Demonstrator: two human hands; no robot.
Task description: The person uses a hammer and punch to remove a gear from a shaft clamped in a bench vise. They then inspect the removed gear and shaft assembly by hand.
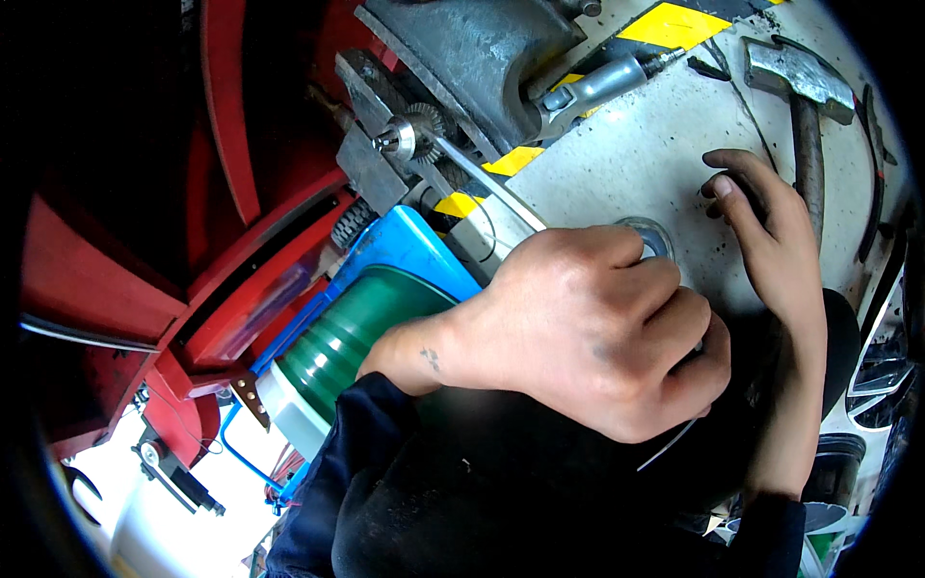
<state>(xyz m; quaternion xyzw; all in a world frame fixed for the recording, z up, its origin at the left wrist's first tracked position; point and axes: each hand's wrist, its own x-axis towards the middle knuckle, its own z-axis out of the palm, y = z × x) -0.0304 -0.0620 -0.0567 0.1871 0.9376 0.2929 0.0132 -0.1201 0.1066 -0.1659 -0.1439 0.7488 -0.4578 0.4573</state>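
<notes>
My left hand [617, 332] is closed in a fist at the centre, back of the hand toward me. What it grips is hidden inside the fingers; a thin wire [667, 445] sticks out below it. A straight metal rod [491, 183] runs from a drill chuck [409, 135] down to the knuckles, where it goes out of sight. The chuck sits at the jaws of a grey bench vise [482, 53]. Over the worktop, my right hand [766, 226] is raised with fingers loosely bent and apart, nothing visible in them. Behind my left fist shows a round, glassy rim [657, 234].
A hammer [800, 77] lies at the far right, dark cords [877, 173] beside it. A grey cylindrical tool [597, 89] rests by the vise on yellow-black striped tape [674, 21]. Left stand a green drum [371, 328], a blue bin [409, 236] and a red frame [226, 116].
</notes>
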